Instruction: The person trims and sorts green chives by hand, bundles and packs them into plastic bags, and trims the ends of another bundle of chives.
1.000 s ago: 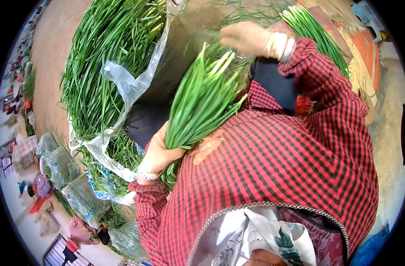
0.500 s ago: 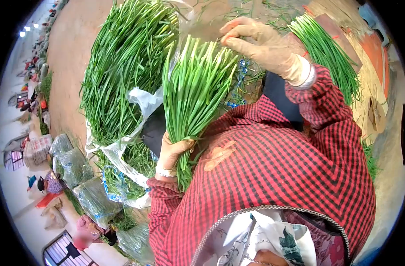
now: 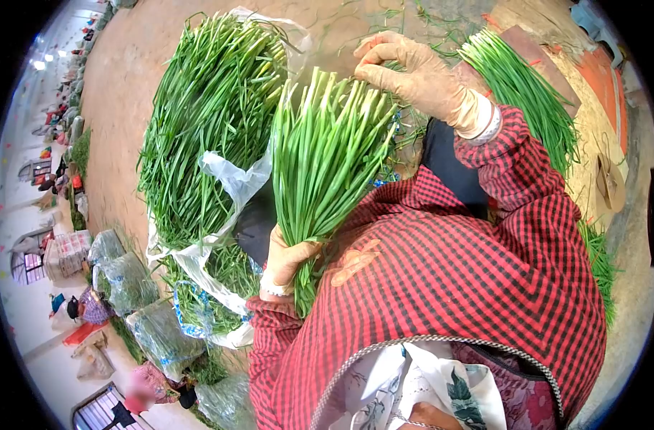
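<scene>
My left hand [image 3: 290, 256], in a pale glove, is closed around the leafy lower part of a fanned bunch of garlic chives [image 3: 327, 158]. The pale cut stem ends point away from me. Beside those ends, at the upper right, is my gloved right hand [image 3: 420, 79]. Its thumb and forefinger are bent together in a pinch, with a bit of red at the fingertips. Whether a stem lies between them I cannot make out. Left of the bunch, a large heap of garlic chives [image 3: 205, 129] lies on a white plastic sheet [image 3: 237, 179].
Another bunch of chives [image 3: 524, 93] rests on a brown board [image 3: 556, 79] to the right. Loose stems [image 3: 441, 29] are scattered on the floor beyond my hands. Plastic-wrapped bundles [image 3: 162, 337] line the left side, where other people [image 3: 151, 387] sit.
My left hand and its bunch have shifted slightly right and towards me, partly with the camera's own shift. My right hand stays nearly in place, still pinched by the stem ends.
</scene>
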Motion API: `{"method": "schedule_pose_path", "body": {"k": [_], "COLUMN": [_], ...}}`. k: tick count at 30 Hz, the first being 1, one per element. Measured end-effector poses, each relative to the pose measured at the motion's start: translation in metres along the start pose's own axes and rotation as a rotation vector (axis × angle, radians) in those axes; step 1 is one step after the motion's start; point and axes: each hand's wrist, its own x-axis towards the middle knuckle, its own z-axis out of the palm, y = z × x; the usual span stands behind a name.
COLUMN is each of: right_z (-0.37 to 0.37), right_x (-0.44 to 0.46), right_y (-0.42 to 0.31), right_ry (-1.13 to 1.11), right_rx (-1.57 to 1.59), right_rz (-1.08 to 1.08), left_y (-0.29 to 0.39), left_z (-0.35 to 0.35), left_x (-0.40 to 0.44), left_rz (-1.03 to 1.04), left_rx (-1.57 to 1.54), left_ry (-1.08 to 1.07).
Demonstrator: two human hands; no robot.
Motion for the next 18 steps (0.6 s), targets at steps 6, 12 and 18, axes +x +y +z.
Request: {"method": "schedule_pose_path", "body": {"k": [6,12,18], "right_z": [0.013,0.048,0.04], "right_x": [0.0,-0.012,-0.006], "right_y": [-0.009,0.014,0.024], "right_ry": [-0.279,-0.09,0.054], "right_rx": [-0.212,-0.028,-0.316], "right_rz": [-0.023,0.005,-0.098], "left_y": [-0.008,-0.012,-0.006], "left_z": [0.003,0.008,0.013], "left_x": [0.003,0.004,0.006], "left_rz": [0.027,0.034,0.028], "left_rx": [0.027,0.051,0.059], "left_ry": [0.0,0.02,0.034]}}
